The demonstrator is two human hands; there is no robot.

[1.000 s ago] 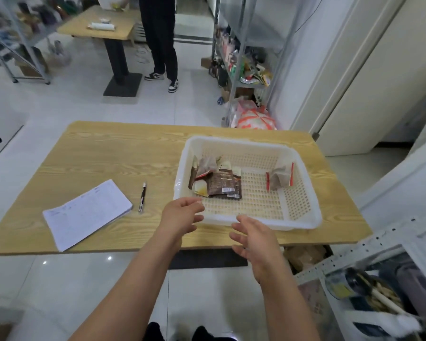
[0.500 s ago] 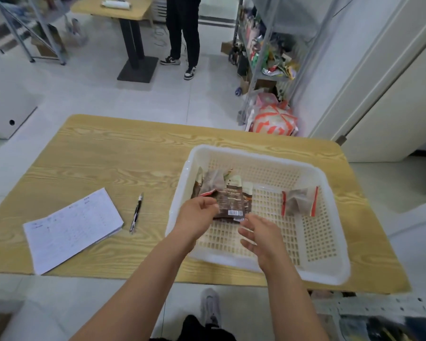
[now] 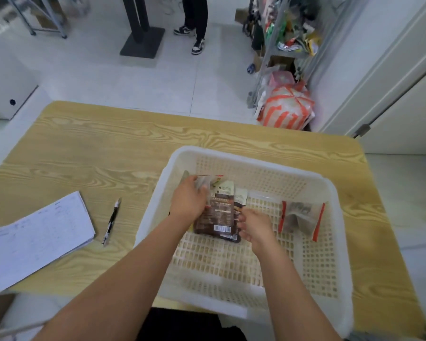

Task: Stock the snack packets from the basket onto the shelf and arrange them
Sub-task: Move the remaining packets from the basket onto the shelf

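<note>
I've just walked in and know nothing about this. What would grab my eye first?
The big white basket on the right of the wooden table, with two bare arms reaching in: the left hand curls over a pile of packets, and the right hand touches the pile's edge. A lone red-edged packet lies apart to the right, and paper with a pen sits on the table's left.
</note>
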